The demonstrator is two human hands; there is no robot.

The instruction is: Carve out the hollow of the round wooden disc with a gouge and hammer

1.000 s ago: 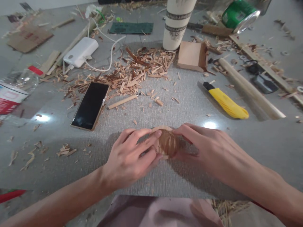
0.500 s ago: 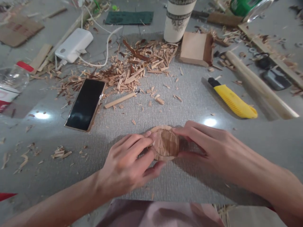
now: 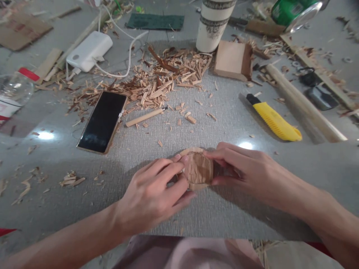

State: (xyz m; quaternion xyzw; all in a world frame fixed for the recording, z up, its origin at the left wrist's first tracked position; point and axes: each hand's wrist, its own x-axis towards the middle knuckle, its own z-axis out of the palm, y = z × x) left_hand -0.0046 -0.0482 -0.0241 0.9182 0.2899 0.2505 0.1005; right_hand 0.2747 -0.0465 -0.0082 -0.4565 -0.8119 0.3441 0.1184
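A round wooden piece [image 3: 199, 169] with a darker, rough-cut hollow lies on the grey table near its front edge. My left hand [image 3: 157, 186] is closed at its left side, fingertips on the rim and over part of the hollow. From the right, my right hand [image 3: 241, 168] grips the rim between thumb and fingers. Beyond the piece lie a thin wooden stick with a dark tip [image 3: 146, 116] and small wood chips. A yellow-handled cutter [image 3: 276, 121] rests to the right.
A black phone [image 3: 102, 122] lies left of a heap of shavings [image 3: 157, 84]. Farther back stand a paper cup [image 3: 213, 28], a small cardboard tray [image 3: 231, 59] and a white power bank [image 3: 89, 51] with a cable. A wooden rod [image 3: 305, 102] lies at right.
The view has shifted slightly. My left fingers have moved a little over the wooden piece's left side, while my right hand keeps its hold on the rim.
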